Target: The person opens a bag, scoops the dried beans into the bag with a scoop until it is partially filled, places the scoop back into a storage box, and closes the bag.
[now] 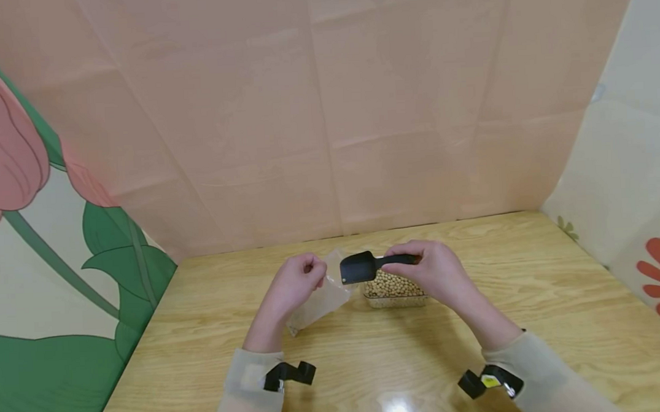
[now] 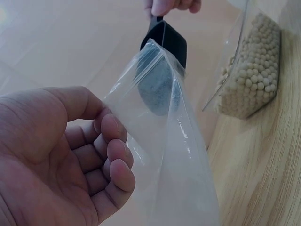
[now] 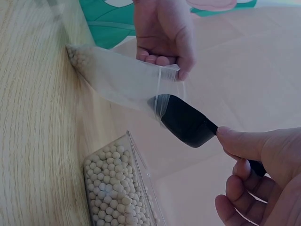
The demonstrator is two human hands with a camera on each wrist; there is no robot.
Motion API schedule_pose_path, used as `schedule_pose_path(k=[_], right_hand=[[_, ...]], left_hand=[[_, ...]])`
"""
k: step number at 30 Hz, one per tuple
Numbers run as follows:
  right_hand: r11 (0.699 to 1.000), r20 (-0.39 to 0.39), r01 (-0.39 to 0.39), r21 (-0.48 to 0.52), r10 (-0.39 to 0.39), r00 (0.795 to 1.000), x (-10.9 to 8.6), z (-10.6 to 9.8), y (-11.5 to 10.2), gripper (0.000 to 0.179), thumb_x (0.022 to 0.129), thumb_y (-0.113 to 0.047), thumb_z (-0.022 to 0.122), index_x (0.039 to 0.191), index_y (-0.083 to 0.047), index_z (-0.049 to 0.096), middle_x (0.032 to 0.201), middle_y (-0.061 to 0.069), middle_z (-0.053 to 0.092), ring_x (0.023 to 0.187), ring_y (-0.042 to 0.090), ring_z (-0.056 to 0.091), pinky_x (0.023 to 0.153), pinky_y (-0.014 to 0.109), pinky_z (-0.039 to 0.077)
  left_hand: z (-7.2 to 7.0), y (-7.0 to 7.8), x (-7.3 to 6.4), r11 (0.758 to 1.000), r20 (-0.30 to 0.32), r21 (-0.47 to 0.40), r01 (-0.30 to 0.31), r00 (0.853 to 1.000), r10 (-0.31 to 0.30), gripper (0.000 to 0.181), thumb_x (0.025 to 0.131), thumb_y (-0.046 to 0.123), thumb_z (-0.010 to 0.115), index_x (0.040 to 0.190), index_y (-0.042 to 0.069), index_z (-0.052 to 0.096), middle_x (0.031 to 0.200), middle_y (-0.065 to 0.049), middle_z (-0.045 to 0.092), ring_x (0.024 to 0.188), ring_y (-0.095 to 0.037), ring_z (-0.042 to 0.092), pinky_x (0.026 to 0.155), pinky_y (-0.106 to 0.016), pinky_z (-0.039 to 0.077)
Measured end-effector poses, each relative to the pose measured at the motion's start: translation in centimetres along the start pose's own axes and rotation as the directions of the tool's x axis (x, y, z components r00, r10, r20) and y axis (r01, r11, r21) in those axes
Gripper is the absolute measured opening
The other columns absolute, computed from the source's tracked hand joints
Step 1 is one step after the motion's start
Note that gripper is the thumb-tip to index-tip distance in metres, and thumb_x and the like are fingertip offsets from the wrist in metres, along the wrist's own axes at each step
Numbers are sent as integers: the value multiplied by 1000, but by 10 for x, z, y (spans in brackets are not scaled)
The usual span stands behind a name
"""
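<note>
My left hand [image 1: 300,280] pinches the mouth edge of a clear zip bag [image 2: 169,179] between thumb and forefinger, the other fingers curling loosely. The bag slants down to the table, with a few pale round beans [image 3: 83,61] in its bottom corner. My right hand [image 1: 432,270] grips the handle of a black scoop [image 3: 186,121]. In the right wrist view the scoop's front end lies inside the bag's mouth; the left wrist view shows it through the plastic. What the scoop holds cannot be made out.
Just right of the bag, a clear plastic box [image 1: 396,302] full of pale round beans [image 3: 110,188] stands on the wooden table [image 1: 204,359]. Behind the table hangs a pink sheet [image 1: 414,104]. A flower-printed panel [image 1: 138,257] borders the left side.
</note>
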State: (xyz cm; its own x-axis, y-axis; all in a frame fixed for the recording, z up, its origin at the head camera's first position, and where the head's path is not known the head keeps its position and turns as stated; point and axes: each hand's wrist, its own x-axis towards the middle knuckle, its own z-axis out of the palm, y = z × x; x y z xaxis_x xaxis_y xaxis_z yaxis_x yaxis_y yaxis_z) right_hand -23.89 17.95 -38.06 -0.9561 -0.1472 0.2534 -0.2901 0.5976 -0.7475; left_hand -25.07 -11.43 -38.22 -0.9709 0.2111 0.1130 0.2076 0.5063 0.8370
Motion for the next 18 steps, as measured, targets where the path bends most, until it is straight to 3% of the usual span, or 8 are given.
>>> schedule_pose_path(k=[4, 8, 11, 12, 15, 18], right_hand=[[1000, -2, -1, -2, 1, 1000, -1, 0, 0, 27, 93, -30, 92, 115, -17, 87, 124, 9, 80, 83, 21, 65, 68, 35, 51], [1000, -1, -9, 5, 9, 1000, -1, -1, -2, 27, 93, -30, 92, 116, -17, 87, 124, 10, 79, 83, 21, 65, 67, 34, 51], [1000, 5, -18, 14, 18, 1000, -1, -2, -2, 28, 93, -31, 92, 117, -17, 87, 125, 10, 79, 83, 21, 65, 67, 34, 51], [1000, 9, -22, 17, 22, 1000, -1, -3, -2, 29, 93, -31, 92, 117, -17, 86, 126, 10, 79, 83, 22, 64, 66, 34, 50], [999, 23, -36, 34, 36, 999, -1, -4, -2, 30, 93, -33, 92, 118, -17, 86, 127, 10, 79, 82, 22, 63, 65, 33, 50], [997, 34, -56, 51, 55, 998, -1, -6, -2, 31, 93, -36, 92, 118, -19, 86, 127, 8, 78, 81, 22, 62, 64, 33, 49]], left_hand=[[0, 0, -1, 1000, 2, -9, 0, 1000, 0, 24, 104, 13, 59, 80, 12, 64, 72, 0, 58, 57, -17, 38, 55, -31, 34], [-1, -3, 1, 1000, 17, -19, 6, 1000, -5, 24, 106, 15, 59, 83, 9, 66, 75, -7, 61, 58, -21, 41, 56, -35, 36], [-3, -5, 1, 998, 10, 1, -55, 998, 55, 24, 105, 15, 59, 83, 9, 65, 77, -8, 60, 60, -22, 40, 58, -37, 37], [-1, -22, 9, 995, 13, -15, -103, 995, 103, 26, 107, 21, 59, 83, 13, 66, 76, -5, 60, 59, -21, 39, 57, -35, 36], [4, -41, 19, 993, 8, -13, -114, 993, 114, 25, 107, 26, 62, 84, 17, 66, 76, -2, 60, 59, -23, 41, 57, -38, 36], [7, -49, 26, 998, 18, -29, -53, 998, 54, 26, 106, 29, 62, 85, 16, 69, 77, -5, 63, 58, -26, 43, 54, -40, 36]])
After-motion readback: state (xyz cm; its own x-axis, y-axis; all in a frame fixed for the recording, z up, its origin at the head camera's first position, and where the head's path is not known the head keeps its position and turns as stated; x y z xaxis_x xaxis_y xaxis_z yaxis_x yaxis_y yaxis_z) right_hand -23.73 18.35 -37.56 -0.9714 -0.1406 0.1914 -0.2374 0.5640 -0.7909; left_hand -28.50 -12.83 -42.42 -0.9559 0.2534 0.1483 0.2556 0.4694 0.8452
